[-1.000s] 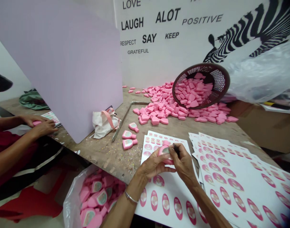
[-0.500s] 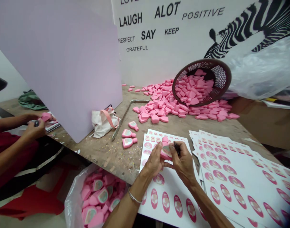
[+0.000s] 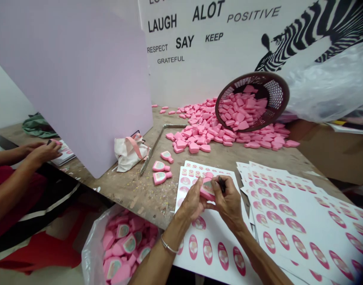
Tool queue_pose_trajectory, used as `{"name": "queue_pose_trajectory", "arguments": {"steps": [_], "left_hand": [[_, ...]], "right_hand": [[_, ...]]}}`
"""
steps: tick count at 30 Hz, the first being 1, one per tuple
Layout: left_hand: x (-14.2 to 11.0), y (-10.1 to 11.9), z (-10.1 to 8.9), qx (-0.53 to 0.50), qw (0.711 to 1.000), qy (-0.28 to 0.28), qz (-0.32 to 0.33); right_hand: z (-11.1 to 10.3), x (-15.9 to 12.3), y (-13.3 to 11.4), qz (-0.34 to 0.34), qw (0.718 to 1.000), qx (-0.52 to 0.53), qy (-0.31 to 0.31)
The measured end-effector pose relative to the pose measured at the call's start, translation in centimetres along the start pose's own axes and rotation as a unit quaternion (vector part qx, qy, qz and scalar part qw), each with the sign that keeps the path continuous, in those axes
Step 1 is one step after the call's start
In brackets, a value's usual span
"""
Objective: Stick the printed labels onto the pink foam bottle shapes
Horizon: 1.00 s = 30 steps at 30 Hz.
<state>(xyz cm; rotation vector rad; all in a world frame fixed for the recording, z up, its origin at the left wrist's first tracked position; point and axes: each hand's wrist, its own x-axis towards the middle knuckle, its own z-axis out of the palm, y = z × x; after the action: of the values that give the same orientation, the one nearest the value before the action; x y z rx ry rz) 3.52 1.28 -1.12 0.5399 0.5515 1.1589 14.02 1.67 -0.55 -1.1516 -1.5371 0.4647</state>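
Note:
My left hand point(image 3: 193, 202) is closed round a pink bottle-shaped foam piece point(image 3: 207, 187) held above a sticker sheet point(image 3: 209, 237). My right hand point(image 3: 229, 202) pinches a thin dark tool point(image 3: 221, 184) and presses an oval sticker onto the piece's face with the thumb. Both hands meet at the piece. Three labelled pink pieces point(image 3: 161, 170) lie on the table just left of the sheet.
A tipped brown basket point(image 3: 253, 101) spills a heap of pink pieces point(image 3: 211, 130) at the back. More sticker sheets point(image 3: 291, 209) fan out on the right. A plastic bag point(image 3: 122, 245) of labelled pieces hangs at the table edge. A lilac board point(image 3: 80, 79), a cloth pouch point(image 3: 129, 150) and a co-worker's hands point(image 3: 40, 152) are on the left.
My hands turned the pink piece so its labelled face shows more, and shifted slightly up. The co-worker's hands lifted a pink piece, then lowered back to their sheet.

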Motion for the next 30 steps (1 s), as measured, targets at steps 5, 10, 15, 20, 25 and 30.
{"name": "queue_pose_trajectory", "arguments": {"steps": [5, 10, 15, 20, 25, 30], "left_hand": [[-0.1, -0.1, -0.3, -0.013, 1.0, -0.006, -0.025], [-0.1, -0.3, -0.2, -0.012, 1.0, -0.004, -0.001], [-0.4, -0.3, 0.1, 0.002, 0.998, -0.015, 0.054], [-0.8, -0.1, 0.6, 0.016, 0.998, -0.017, 0.062], [-0.9, 0.1, 0.8, 0.031, 0.997, -0.016, 0.068], [-0.8, -0.2, 0.8, 0.084, 0.993, 0.036, 0.074]], "right_hand": [[-0.3, -0.1, 0.2, -0.038, 0.999, -0.013, -0.01], [-0.6, 0.2, -0.1, -0.004, 0.999, -0.031, -0.009], [-0.9, 0.5, -1.0, 0.038, 0.999, -0.024, 0.002], [-1.3, 0.6, -2.0, 0.034, 0.999, -0.022, 0.005], [-1.3, 0.5, -2.0, 0.023, 0.999, -0.024, 0.013], [-1.2, -0.2, -1.6, 0.002, 0.999, -0.029, 0.031]]}}
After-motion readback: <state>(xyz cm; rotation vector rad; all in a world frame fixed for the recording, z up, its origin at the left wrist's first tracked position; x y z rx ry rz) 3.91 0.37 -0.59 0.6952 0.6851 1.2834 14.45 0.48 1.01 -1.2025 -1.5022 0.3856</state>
